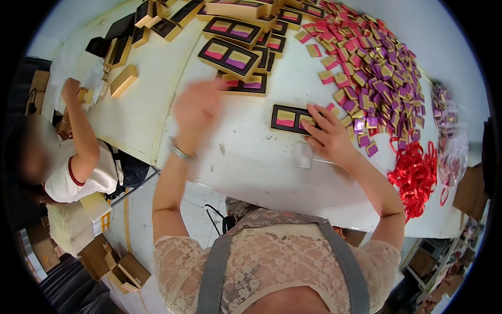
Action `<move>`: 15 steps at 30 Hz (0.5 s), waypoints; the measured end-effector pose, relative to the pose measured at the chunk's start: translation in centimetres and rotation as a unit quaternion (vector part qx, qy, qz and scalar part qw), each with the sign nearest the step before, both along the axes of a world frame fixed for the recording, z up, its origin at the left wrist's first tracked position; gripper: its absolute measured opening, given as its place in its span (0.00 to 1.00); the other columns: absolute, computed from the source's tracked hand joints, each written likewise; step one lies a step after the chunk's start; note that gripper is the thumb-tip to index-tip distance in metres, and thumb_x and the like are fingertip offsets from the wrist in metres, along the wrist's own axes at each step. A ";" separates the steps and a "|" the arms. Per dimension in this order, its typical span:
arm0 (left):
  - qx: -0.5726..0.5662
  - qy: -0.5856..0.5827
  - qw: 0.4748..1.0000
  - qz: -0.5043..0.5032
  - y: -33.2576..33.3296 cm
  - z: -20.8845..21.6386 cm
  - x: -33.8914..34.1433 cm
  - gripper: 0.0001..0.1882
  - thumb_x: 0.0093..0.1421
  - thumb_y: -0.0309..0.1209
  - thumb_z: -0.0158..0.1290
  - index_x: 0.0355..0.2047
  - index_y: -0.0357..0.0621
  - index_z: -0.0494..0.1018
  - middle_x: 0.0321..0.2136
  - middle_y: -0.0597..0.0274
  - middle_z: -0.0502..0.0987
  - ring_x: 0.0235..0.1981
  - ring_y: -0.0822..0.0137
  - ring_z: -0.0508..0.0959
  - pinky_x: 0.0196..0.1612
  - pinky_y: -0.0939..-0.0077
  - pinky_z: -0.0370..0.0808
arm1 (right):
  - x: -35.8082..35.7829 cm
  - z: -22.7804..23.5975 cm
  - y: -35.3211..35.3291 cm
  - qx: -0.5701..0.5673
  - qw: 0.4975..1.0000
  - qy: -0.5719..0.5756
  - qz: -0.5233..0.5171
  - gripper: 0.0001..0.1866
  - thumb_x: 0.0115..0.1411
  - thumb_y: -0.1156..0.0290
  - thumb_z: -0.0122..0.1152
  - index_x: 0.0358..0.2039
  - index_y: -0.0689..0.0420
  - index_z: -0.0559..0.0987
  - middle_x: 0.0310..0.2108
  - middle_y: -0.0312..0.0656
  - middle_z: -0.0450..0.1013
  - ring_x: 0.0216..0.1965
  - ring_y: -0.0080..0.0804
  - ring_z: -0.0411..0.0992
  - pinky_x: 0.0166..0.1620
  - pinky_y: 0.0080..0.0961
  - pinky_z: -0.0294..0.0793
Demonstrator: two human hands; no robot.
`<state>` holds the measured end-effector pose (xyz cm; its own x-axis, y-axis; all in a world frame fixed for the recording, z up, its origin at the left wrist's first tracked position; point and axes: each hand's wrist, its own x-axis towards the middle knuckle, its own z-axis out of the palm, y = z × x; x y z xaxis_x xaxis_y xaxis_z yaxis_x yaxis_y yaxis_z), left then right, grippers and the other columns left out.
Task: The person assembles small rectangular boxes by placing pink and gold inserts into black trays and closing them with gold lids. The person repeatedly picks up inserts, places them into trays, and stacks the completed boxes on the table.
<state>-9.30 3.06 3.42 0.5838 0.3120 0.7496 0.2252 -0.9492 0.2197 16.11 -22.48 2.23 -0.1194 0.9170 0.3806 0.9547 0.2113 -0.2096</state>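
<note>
A dark gift box with a gold edge [277, 119] lies on the white table in front of me. Its left compartment holds a pink-and-gold packet [285, 118], and another packet [307, 121] shows partly under my fingers on the right. My right hand [330, 135] grips the right end of this box, fingers along the top and thumb at the near side. My left hand [198, 107] is in the air, smeared by motion, so its fingers cannot be made out. Just beyond it sits a stack of filled boxes [228, 56], each with pink and purple packets.
A wide heap of pink, purple and gold packets [376, 78] spreads at the far right. Red ribbons [415, 175] lie in a pile nearer the right edge, beside clear bags [449, 136]. At left a co-worker [83, 162] sits near gold boxes [124, 81]. A small clear piece [303, 155] lies near my right hand.
</note>
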 end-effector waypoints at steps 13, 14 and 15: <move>-0.102 0.372 0.874 0.297 11.4 -2.3 -10.8 0.42 0.60 0.51 0.56 0.69 0.49 0.52 0.63 0.53 0.63 0.65 0.42 0.57 0.60 0.41 0.64 | -2.5 4.5 19.0 0.197 0.976 0.024 -0.092 0.20 0.55 0.64 0.66 0.49 0.49 0.79 0.54 0.39 0.73 0.53 0.43 0.67 0.52 0.42 0.68; -0.109 0.409 0.870 0.252 8.0 -1.6 -10.6 0.43 0.58 0.48 0.60 0.68 0.48 0.53 0.61 0.53 0.65 0.64 0.43 0.59 0.61 0.44 0.64 | -2.6 4.8 18.4 0.220 0.970 0.036 -0.095 0.20 0.55 0.64 0.66 0.49 0.48 0.79 0.54 0.38 0.73 0.54 0.43 0.67 0.52 0.42 0.68; -0.119 0.443 0.864 0.209 4.7 -1.3 -10.3 0.44 0.55 0.45 0.63 0.66 0.48 0.54 0.59 0.52 0.66 0.63 0.44 0.60 0.62 0.47 0.63 | -2.4 4.9 17.9 0.242 0.965 0.046 -0.093 0.19 0.55 0.65 0.66 0.49 0.47 0.79 0.53 0.37 0.74 0.54 0.42 0.67 0.53 0.43 0.67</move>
<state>-19.60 7.80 2.15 0.6944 0.7180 -0.0482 0.7171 -0.6960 -0.0364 13.74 -4.58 7.08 0.0846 0.6323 0.7701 0.9677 0.1321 -0.2148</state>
